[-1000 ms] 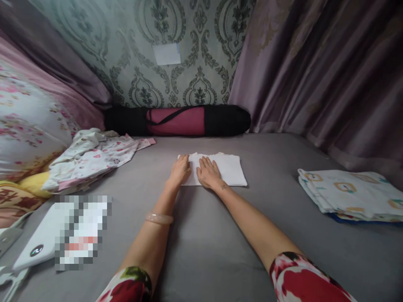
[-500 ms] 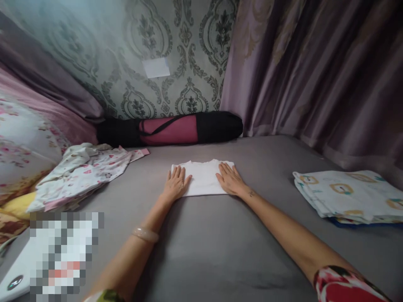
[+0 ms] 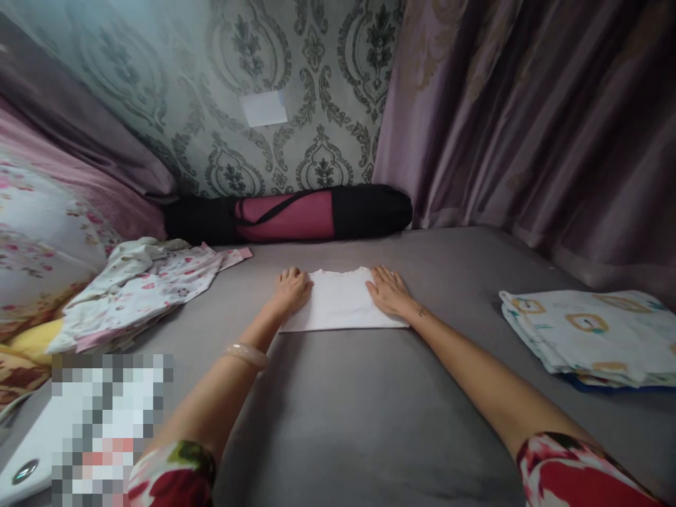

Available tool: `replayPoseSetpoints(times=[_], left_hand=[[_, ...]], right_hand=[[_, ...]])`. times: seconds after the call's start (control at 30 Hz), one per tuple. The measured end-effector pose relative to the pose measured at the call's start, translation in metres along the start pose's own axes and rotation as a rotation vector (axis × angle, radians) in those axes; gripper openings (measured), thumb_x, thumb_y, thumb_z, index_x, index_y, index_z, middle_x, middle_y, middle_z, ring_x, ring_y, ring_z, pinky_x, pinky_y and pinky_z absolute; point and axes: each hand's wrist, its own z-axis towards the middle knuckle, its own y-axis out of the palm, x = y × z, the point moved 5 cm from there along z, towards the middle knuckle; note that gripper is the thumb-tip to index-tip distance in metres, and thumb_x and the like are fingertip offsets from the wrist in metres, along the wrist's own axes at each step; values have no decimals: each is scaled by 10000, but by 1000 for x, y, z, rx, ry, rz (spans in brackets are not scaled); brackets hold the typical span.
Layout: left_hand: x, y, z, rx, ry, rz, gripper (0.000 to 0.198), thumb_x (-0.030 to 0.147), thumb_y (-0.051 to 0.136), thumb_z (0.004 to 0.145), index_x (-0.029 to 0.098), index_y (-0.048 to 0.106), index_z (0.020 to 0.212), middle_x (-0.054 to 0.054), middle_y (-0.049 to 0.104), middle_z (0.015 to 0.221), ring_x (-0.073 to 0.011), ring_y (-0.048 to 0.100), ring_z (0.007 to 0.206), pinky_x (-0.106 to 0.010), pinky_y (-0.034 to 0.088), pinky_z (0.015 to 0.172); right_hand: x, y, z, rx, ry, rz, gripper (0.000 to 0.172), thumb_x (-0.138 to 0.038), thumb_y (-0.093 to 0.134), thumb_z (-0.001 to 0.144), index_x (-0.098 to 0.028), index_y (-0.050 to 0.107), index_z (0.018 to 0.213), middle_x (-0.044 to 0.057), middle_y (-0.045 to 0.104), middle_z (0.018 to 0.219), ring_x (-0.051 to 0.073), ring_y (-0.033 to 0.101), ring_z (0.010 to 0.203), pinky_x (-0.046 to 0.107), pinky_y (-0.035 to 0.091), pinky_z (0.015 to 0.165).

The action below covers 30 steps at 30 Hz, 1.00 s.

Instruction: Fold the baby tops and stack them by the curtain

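A white folded shirt (image 3: pixel 341 299) lies flat on the grey bed sheet (image 3: pixel 338 408), its neckline at the far edge. My left hand (image 3: pixel 293 290) is over its far left corner, fingers bent and closed around the cloth there; the fingertips are hidden. On the right side of the shirt, my right hand (image 3: pixel 389 292) rests flat with fingers stretched out. A pale bangle (image 3: pixel 247 355) circles my left wrist.
Folded patterned cloths (image 3: pixel 591 331) are stacked at the right. Printed clothes (image 3: pixel 158 282) lie in a pile at the left, near a floral pillow (image 3: pixel 42 239). A black and maroon long bag (image 3: pixel 288 215) lies along the wall. A white object (image 3: pixel 26 458), partly pixelated, is at the lower left.
My left hand has slid a little left and outward, and its fingers have gone from stretched to bent. My right hand has shifted slightly right, still flat. More of the shirt shows.
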Motion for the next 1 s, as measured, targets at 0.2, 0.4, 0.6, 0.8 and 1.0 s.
replayPoseSetpoints(times=[0.2, 0.4, 0.6, 0.8, 1.0], left_hand=[[-21, -1, 38, -279, -17, -57, 375, 343, 478, 873, 251, 605, 1213, -103, 584, 1298, -284, 526, 1205, -440, 373, 1012], [-21, -12, 40, -293, -46, -106, 343, 326, 571, 796, 248, 649, 1121, -81, 675, 1176, -268, 598, 1093, -390, 444, 909], [-19, -30, 18, -182, -30, -139, 285, 305, 463, 867, 218, 653, 1061, -70, 698, 1097, -259, 590, 1088, -415, 376, 953], [-27, -89, -3, 114, 43, -248, 275, 373, 500, 866, 219, 651, 1037, -31, 716, 969, -218, 617, 954, -356, 334, 929], [-23, -144, -45, 422, 139, -251, 224, 313, 506, 864, 203, 648, 997, -17, 693, 875, -189, 606, 875, -374, 280, 967]], right_hand=[[24, -10, 36, -86, -16, -15, 428, -318, 392, 953, -118, 591, 1275, 172, 573, 1295, 267, 510, 1220, 367, 349, 1033], [36, -16, 53, -116, 28, 8, 403, -306, 565, 868, -143, 649, 1226, 157, 621, 1224, 278, 570, 1151, 331, 410, 968], [31, -36, 39, -68, -19, 81, 299, -278, 538, 885, -145, 693, 1104, 103, 693, 1094, 224, 630, 1008, 272, 459, 848], [25, -99, 18, 65, -127, 325, 242, -249, 572, 831, -110, 718, 963, 76, 728, 925, 198, 643, 842, 254, 469, 721], [13, -151, -25, 260, -270, 402, 241, -241, 587, 808, -171, 697, 1011, 58, 727, 926, 202, 641, 819, 308, 485, 753]])
